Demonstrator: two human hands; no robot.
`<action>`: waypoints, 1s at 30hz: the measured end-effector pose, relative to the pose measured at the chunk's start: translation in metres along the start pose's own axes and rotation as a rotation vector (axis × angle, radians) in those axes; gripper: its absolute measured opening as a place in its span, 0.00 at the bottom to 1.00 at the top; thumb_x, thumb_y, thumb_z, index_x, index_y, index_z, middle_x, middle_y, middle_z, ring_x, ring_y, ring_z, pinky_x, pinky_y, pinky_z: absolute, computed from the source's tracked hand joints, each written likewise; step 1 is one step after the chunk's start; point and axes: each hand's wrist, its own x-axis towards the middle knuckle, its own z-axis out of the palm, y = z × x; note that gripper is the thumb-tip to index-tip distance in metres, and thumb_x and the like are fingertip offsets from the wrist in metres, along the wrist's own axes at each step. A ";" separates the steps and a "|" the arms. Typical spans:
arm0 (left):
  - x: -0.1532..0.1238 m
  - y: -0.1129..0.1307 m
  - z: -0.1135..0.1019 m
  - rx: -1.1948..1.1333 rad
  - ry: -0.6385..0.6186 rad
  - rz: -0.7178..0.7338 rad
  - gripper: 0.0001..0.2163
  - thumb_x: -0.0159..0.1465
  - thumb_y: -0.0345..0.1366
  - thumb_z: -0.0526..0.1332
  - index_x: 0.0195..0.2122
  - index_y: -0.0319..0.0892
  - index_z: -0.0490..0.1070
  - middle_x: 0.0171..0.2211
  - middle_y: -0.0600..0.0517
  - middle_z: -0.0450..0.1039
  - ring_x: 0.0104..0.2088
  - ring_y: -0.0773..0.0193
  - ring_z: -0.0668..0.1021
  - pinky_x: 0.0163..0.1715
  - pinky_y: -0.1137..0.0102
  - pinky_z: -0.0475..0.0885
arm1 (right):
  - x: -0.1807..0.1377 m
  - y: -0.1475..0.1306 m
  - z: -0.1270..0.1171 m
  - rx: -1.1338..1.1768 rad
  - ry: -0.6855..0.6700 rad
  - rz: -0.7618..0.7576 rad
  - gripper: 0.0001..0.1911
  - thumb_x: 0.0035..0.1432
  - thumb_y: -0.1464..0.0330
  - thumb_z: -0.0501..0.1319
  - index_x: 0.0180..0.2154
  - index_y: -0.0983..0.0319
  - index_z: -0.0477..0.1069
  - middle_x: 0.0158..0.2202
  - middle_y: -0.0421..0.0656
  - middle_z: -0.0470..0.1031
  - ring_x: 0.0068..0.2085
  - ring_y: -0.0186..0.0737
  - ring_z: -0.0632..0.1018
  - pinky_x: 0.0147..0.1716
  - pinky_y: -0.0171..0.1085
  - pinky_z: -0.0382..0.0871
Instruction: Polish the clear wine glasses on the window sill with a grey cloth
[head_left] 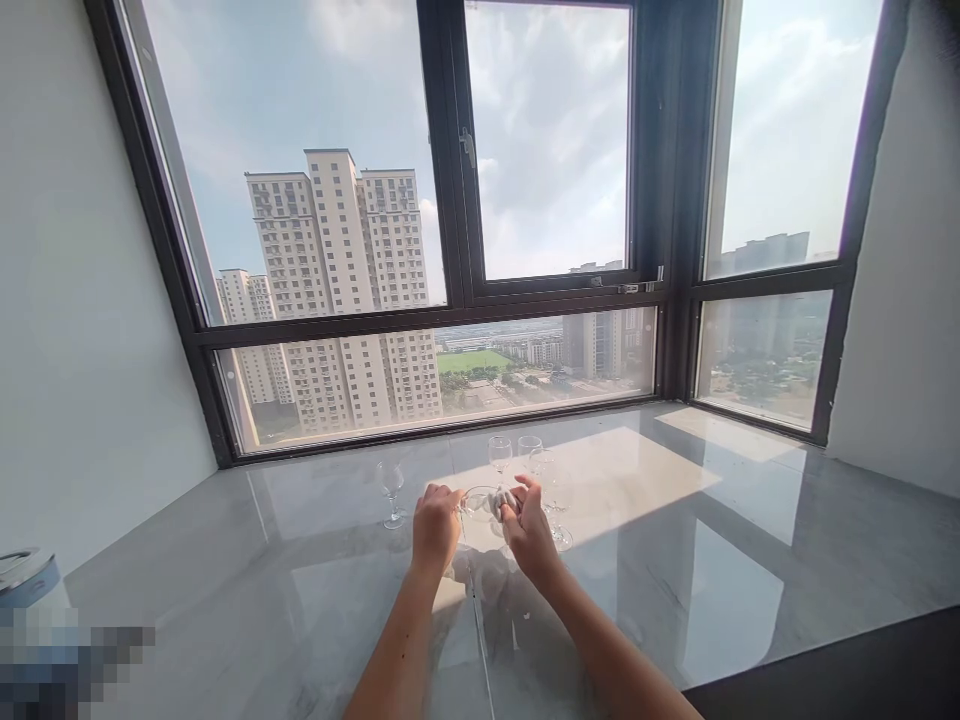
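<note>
Glossy grey marble-look window ledge (225, 640), wide and reflective, fills the lower part of the scene, with a thin pale seam running away from the viewer and patches of sunlight on it. At the near left edge is part of a round blue-and-white container (34, 585) with a silvery lid; its lower part is blurred out by a mosaic.

Two bare forearms reach in from the near edge to the middle of the ledge. The left hand (436, 525) has its fingers bent around the left side of a clear, rounded glass vessel (478, 493), held between the two hands; its exact shape is hard to make out. The right hand (527, 525) grips a small, crumpled, whitish bundle that looks like cloth (501, 503), pressed to the vessel's right side.

To the left of the hands, well apart from the other glassware, a clear stemmed glass (391, 490) stands upright. Just beyond the right hand and partly hidden by it is a cluster of similar clear stemmed glasses (499, 455), too transparent to count surely.

Farther back, a dark brown window frame (450, 318) stands between white walls. Outside are tall beige apartment towers (337, 240), a green field (472, 360) and a cloudy blue sky.
</note>
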 end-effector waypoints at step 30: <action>0.000 0.003 0.008 -0.031 0.034 -0.028 0.12 0.65 0.27 0.57 0.37 0.46 0.80 0.33 0.49 0.74 0.44 0.56 0.72 0.40 0.66 0.62 | -0.004 -0.012 -0.006 -0.348 -0.117 -0.060 0.28 0.54 0.77 0.53 0.57 0.59 0.56 0.39 0.41 0.78 0.40 0.41 0.77 0.39 0.37 0.67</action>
